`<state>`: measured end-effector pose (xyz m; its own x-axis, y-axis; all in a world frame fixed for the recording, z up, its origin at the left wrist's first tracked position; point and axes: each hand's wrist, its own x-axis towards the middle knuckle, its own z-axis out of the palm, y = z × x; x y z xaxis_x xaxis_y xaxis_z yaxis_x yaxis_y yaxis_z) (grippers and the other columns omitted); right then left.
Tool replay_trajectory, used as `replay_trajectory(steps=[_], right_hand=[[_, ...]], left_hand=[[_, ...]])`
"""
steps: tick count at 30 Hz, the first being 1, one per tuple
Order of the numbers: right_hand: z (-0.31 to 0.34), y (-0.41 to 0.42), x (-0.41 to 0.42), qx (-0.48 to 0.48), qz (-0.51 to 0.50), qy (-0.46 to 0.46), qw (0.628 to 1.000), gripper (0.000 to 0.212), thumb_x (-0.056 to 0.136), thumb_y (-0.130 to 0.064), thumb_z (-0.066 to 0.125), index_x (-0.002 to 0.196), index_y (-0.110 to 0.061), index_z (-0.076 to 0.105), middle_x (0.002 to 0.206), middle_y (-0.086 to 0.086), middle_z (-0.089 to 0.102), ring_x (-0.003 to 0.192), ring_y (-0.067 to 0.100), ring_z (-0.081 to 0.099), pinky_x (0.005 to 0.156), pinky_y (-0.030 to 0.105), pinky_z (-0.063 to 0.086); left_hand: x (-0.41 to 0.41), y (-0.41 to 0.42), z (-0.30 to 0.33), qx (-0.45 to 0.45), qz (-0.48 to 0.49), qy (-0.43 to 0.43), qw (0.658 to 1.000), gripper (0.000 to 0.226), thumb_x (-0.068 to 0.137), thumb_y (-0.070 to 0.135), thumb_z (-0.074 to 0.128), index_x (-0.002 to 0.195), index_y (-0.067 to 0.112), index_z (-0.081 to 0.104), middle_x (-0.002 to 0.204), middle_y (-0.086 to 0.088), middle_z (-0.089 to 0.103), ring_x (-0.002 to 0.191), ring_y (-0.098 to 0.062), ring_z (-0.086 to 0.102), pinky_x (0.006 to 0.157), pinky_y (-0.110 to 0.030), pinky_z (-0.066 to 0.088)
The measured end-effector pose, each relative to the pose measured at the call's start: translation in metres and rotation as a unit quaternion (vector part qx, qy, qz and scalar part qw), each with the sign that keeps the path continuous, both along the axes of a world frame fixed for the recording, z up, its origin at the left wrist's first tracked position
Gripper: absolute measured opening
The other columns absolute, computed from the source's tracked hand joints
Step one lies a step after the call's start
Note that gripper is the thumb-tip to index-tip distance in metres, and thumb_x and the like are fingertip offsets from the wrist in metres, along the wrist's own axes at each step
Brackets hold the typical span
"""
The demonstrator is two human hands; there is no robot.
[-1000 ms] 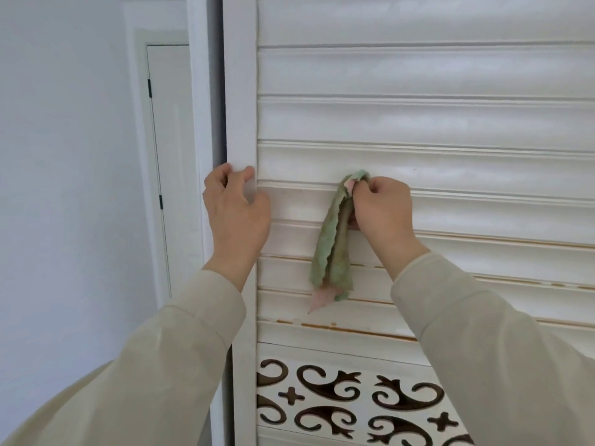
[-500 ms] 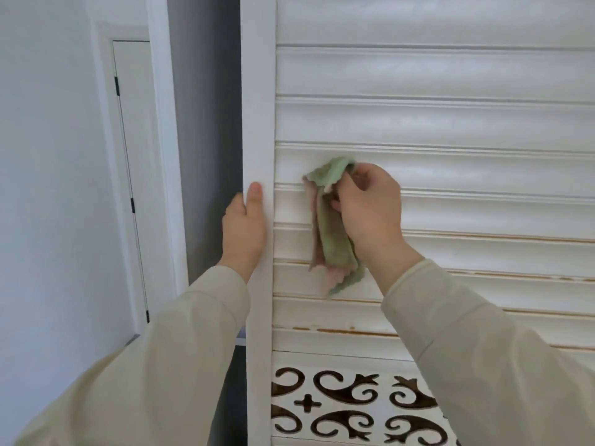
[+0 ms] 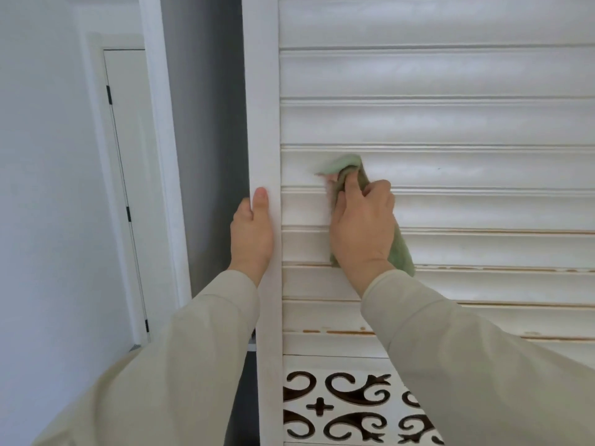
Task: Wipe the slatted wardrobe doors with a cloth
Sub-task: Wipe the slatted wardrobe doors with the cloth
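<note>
A white slatted wardrobe door point(image 3: 450, 123) fills the right of the view, swung open from its frame. My right hand point(image 3: 362, 220) grips a bunched green cloth point(image 3: 346, 164) with a pink underside and presses its top against a slat near the door's left stile. More of the cloth hangs below my wrist. My left hand point(image 3: 252, 230) grips the door's left stile point(image 3: 262, 123), thumb on the front face and fingers hidden behind the edge.
A carved scroll-pattern panel point(image 3: 347, 403) sits below the slats. Left of the door a dark grey gap point(image 3: 206, 140) opens into the wardrobe. Further left stand a white frame post point(image 3: 161, 140), a white room door point(image 3: 128, 156) and a plain wall.
The door has swung further open, widening the gap at its left. My right hand has turned and pushed the cloth up onto a slat; my left hand now holds the stile's edge.
</note>
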<state>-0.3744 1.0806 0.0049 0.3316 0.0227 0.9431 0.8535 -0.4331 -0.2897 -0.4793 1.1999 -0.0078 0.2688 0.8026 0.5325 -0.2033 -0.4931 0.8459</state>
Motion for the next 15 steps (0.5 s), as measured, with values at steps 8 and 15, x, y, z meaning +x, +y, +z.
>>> replay_trajectory(steps=[8, 15], right_hand=[[-0.014, 0.020, -0.042, -0.277, 0.079, 0.051, 0.956, 0.049, 0.106, -0.034, 0.026, 0.155, -0.031, 0.019, 0.105, 0.007, 0.063, 0.096, 0.032, 0.059, 0.067, 0.033, 0.034], [0.018, 0.015, -0.043, -0.175, 0.078, 0.105, 0.976, 0.045, 0.105, -0.037, 0.029, 0.150, -0.032, 0.028, 0.098, 0.009, 0.067, 0.088, 0.035, 0.063, 0.068, 0.036, 0.040]], left_hand=[[0.000, -0.003, 0.004, 0.011, 0.022, 0.002, 1.000, 0.048, 0.103, 0.054, 0.029, 0.098, 0.017, 0.059, 0.095, 0.002, 0.062, 0.098, -0.024, 0.059, 0.091, -0.040, 0.047], [0.007, -0.009, 0.004, 0.013, 0.039, 0.004, 0.999, 0.047, 0.103, 0.055, 0.031, 0.093, 0.016, 0.055, 0.089, 0.004, 0.056, 0.093, -0.026, 0.053, 0.083, -0.036, 0.041]])
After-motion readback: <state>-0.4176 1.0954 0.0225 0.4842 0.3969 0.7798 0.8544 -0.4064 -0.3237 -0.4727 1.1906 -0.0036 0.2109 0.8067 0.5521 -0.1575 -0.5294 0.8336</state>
